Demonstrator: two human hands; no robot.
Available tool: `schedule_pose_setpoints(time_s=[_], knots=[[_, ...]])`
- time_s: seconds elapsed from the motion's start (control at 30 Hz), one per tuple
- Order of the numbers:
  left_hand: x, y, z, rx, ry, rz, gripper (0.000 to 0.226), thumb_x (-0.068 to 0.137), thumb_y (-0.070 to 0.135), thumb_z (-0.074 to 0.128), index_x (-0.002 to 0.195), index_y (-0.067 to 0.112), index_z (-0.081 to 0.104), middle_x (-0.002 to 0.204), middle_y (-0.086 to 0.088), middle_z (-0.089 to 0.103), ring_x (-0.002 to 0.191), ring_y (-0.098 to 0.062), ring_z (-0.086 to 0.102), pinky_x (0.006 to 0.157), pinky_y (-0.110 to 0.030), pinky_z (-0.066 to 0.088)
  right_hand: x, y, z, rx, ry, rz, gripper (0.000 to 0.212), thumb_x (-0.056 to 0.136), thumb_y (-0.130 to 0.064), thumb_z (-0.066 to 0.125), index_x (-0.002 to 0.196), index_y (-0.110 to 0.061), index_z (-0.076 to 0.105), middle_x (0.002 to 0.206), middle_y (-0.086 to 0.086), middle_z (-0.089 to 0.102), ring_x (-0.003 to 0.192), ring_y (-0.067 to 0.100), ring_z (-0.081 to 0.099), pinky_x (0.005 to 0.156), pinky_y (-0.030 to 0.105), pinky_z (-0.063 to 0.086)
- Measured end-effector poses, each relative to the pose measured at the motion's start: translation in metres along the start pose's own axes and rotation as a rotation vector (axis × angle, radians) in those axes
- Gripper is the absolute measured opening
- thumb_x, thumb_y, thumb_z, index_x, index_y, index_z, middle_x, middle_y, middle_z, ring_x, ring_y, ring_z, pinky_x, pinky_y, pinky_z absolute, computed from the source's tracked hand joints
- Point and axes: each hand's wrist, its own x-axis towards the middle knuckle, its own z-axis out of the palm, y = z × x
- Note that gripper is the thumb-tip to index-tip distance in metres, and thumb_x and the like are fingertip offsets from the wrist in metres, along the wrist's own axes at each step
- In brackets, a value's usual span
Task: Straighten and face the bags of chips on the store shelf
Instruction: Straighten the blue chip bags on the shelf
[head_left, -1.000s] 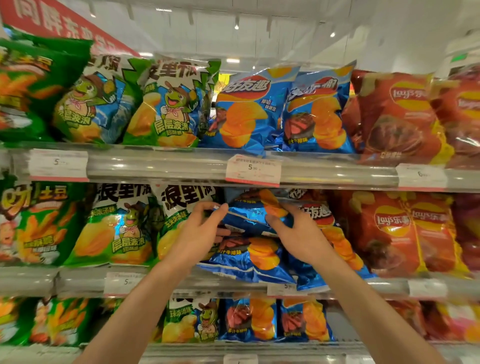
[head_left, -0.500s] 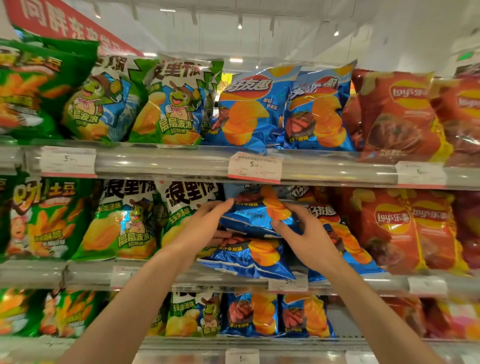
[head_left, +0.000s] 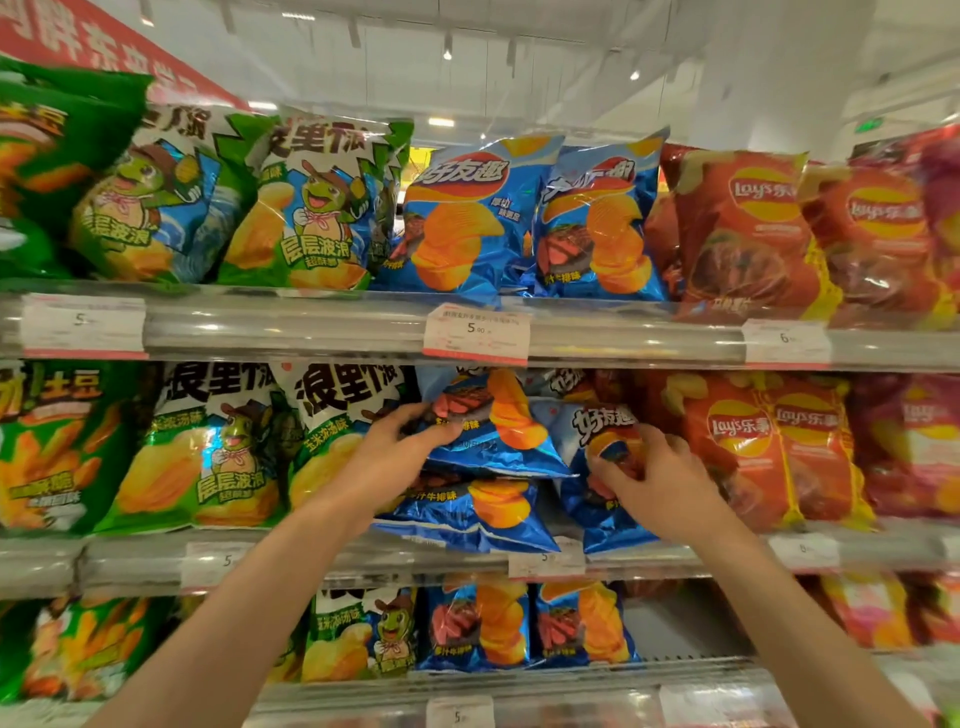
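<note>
On the middle shelf (head_left: 363, 558) a blue chip bag (head_left: 493, 421) lies tilted on top of another blue bag (head_left: 467, 512) that lies flat. My left hand (head_left: 395, 457) grips the tilted bag at its left edge. To the right, a third blue bag (head_left: 597, 509) stands nearly upright, and my right hand (head_left: 654, 478) holds its front. Green bags (head_left: 208, 452) stand left of these, red bags (head_left: 748, 441) to the right.
The top shelf (head_left: 311, 327) carries green, blue and red bags facing front, with price tags (head_left: 475, 332) on its rail. The bottom shelf (head_left: 519, 686) holds smaller green and blue bags, with a gap right of them.
My right hand has left the tilted bag's right edge and moved down-right onto the upright blue bag. The tilted bag has lifted a little with my left hand.
</note>
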Motion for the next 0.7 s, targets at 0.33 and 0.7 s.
schedule_pose_setpoints(time_s=[0.33, 0.7], knots=[[-0.003, -0.008, -0.004, -0.031, 0.015, 0.031, 0.052, 0.088, 0.044, 0.071, 0.136, 0.035, 0.055, 0.129, 0.009, 0.056, 0.118, -0.015, 0.055, 0.108, -0.039, 0.045, -0.005, 0.002, 0.025, 0.246, 0.289, -0.074, 0.058, 0.085, -0.036, 0.067, 0.135, -0.019, 0.043, 0.122, 0.011, 0.054, 0.105, 0.034, 0.058, 0.086, 0.05, 0.051], [-0.003, -0.012, -0.004, -0.032, -0.004, 0.023, 0.053, 0.087, 0.046, 0.072, 0.136, 0.038, 0.054, 0.127, 0.009, 0.058, 0.115, -0.012, 0.056, 0.103, -0.035, 0.047, 0.035, -0.006, 0.055, 0.352, 0.377, -0.159, 0.072, 0.093, -0.021, 0.065, 0.153, -0.01, 0.026, 0.124, 0.024, 0.045, 0.107, 0.04, 0.05, 0.088, 0.038, 0.043]])
